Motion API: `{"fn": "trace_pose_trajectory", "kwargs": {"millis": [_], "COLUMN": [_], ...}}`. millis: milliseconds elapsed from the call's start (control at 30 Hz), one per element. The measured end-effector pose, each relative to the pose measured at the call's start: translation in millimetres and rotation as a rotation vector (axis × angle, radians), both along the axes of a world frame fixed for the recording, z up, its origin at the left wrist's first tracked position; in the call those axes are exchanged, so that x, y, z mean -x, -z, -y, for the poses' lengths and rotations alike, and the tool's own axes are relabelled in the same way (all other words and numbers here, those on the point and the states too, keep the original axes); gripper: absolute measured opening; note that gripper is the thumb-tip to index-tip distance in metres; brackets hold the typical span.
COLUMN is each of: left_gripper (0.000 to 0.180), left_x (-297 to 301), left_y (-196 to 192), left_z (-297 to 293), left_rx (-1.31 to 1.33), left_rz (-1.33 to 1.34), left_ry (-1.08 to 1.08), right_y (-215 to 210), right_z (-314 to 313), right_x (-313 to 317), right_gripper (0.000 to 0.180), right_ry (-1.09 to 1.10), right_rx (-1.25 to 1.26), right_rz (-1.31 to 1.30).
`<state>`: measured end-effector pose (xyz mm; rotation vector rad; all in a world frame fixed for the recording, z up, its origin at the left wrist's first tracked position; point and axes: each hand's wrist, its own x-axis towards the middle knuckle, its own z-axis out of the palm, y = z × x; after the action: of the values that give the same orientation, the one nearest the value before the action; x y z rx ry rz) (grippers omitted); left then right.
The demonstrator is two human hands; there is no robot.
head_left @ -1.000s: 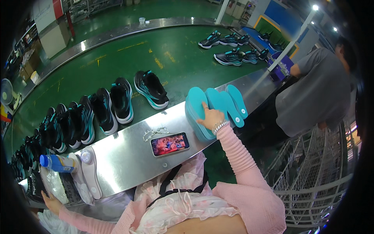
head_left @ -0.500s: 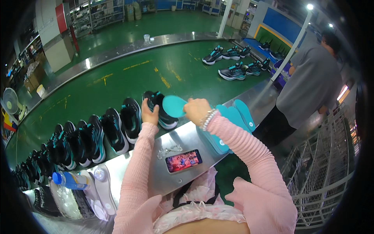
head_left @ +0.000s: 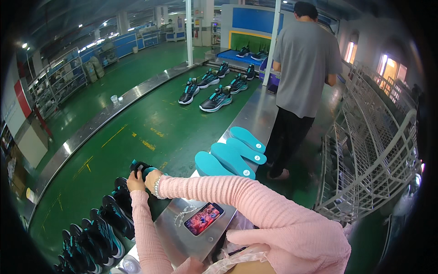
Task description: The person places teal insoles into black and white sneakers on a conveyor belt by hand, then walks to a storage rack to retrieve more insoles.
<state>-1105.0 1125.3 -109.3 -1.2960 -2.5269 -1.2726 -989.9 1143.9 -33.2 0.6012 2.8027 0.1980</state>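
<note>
A black and teal sneaker (head_left: pixel 141 167) stands on the green belt at the end of a row of similar shoes. My left hand (head_left: pixel 135 182) grips its near end, fingers closed round the collar. Pressed close beside it, my right hand (head_left: pixel 153 179) is at the shoe's opening, closed on a teal insole (head_left: pixel 148 171). Only a sliver of that insole shows; most of it is hidden by the shoe and fingers. Several teal insoles (head_left: pixel 223 157) lie on the metal ledge to the right of my hands.
A lit phone (head_left: pixel 204 219) rests on the metal ledge (head_left: pixel 175 237) below my forearms. More sneakers (head_left: pixel 215 99) stand farther along the belt. A person in grey (head_left: pixel 305 64) stands ahead on the right, near a white wire rack (head_left: pixel 365 150).
My right hand has carried the teal insole left to the shoe's opening, where it is now mostly hidden. My left hand stays at the shoe. The whole view has swung right.
</note>
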Motion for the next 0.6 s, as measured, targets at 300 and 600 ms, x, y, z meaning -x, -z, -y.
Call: {"fn": "trace_pose_trajectory", "kwargs": {"millis": [300, 600], "left_gripper": [0.044, 0.028], "left_x": [-9.3, 33.4], "left_y": [-22.1, 14.8], "left_z": [10.7, 17.8], "left_rx": [0.049, 0.190], "left_rz": [-0.057, -0.076], "left_ry": [-0.049, 0.169], "right_y": [-25.8, 58.3], "right_z": [-24.2, -12.5], "right_x": [-19.2, 32.8], "right_gripper": [0.013, 0.019], "right_ry": [-0.281, 0.442], "right_rx": [-0.090, 0.432], "right_rz": [-0.222, -0.570]}}
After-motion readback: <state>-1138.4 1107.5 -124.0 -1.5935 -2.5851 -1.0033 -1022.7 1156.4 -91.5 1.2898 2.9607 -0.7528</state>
